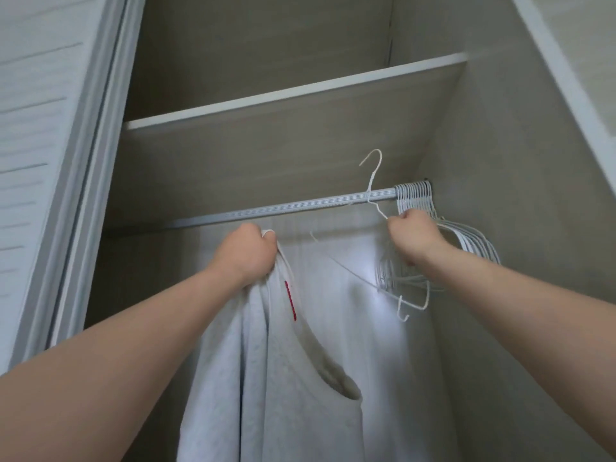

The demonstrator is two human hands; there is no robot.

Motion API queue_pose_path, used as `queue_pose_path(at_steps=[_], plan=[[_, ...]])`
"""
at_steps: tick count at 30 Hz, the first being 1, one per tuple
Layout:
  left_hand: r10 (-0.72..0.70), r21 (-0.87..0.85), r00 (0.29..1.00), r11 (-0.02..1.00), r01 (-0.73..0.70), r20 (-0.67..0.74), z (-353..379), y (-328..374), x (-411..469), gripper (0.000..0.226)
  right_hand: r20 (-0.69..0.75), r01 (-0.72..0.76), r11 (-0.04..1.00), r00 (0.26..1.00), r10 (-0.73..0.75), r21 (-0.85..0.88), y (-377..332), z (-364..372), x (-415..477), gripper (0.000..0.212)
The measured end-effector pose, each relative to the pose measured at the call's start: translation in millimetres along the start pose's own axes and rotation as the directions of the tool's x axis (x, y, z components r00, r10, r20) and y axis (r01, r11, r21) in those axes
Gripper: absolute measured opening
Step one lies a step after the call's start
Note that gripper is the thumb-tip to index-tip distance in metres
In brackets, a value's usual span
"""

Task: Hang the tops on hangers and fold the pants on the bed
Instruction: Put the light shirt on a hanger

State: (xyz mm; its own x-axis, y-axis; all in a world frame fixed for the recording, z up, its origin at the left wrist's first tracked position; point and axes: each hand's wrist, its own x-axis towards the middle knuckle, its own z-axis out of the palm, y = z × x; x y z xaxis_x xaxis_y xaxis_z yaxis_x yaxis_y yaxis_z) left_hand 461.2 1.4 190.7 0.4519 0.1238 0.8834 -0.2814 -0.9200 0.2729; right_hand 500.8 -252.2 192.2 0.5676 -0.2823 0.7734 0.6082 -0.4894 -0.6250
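Inside the wardrobe [506,155], a shelf [293,105] spans above the metal rail [266,210], and a bunch of white wire hangers [413,195] crowds the rail's right end. Our right hand [415,236] is closed around one wire hanger [369,195], its hook raised above the rail. Our left hand [245,256] grips the grey tank top [300,378] by a strap, and the top hangs just below the rail.
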Motion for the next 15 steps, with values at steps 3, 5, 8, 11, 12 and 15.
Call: queue_pose_path(at_steps=[3, 5, 8, 11, 12, 15], plan=[[-0.001, -0.018, 0.999, 1.000, 0.000, -0.033, -18.0, 1.8, -8.2, 0.035, 0.078, -0.097, 0.946, 0.994, 0.077, 0.311, -0.8, 1.3, -31.5, 0.010], [-0.002, -0.034, 0.998, 0.999, -0.001, -0.070, -33.6, 6.5, -14.0, 0.036, 0.075, -0.109, 0.894, 0.994, 0.084, 0.434, -6.0, -3.2, -48.7, 0.012], [0.015, -0.035, 0.987, 0.999, -0.021, -0.162, -63.4, 19.1, -23.8, 0.034, 0.046, -0.097, 0.811, 0.995, 0.086, 0.577, -27.8, -20.3, -68.5, 0.014], [0.038, -0.023, 0.964, 0.999, -0.046, -0.263, -101.2, 42.9, -35.7, 0.034, 0.071, -0.089, 0.699, 0.996, 0.055, 0.710, -57.0, -45.6, -84.6, 0.020], [0.046, -0.012, 0.955, 0.999, -0.052, -0.294, -115.1, 54.1, -40.6, 0.034, 0.090, -0.087, 0.675, 0.996, 0.030, 0.732, -66.8, -54.9, -89.8, 0.019], [0.069, 0.044, 0.931, 0.997, -0.057, -0.358, -153.8, 91.3, -56.2, 0.035, 0.173, -0.116, 0.652, 0.985, -0.023, 0.749, -90.6, -81.6, -102.5, 0.012]])
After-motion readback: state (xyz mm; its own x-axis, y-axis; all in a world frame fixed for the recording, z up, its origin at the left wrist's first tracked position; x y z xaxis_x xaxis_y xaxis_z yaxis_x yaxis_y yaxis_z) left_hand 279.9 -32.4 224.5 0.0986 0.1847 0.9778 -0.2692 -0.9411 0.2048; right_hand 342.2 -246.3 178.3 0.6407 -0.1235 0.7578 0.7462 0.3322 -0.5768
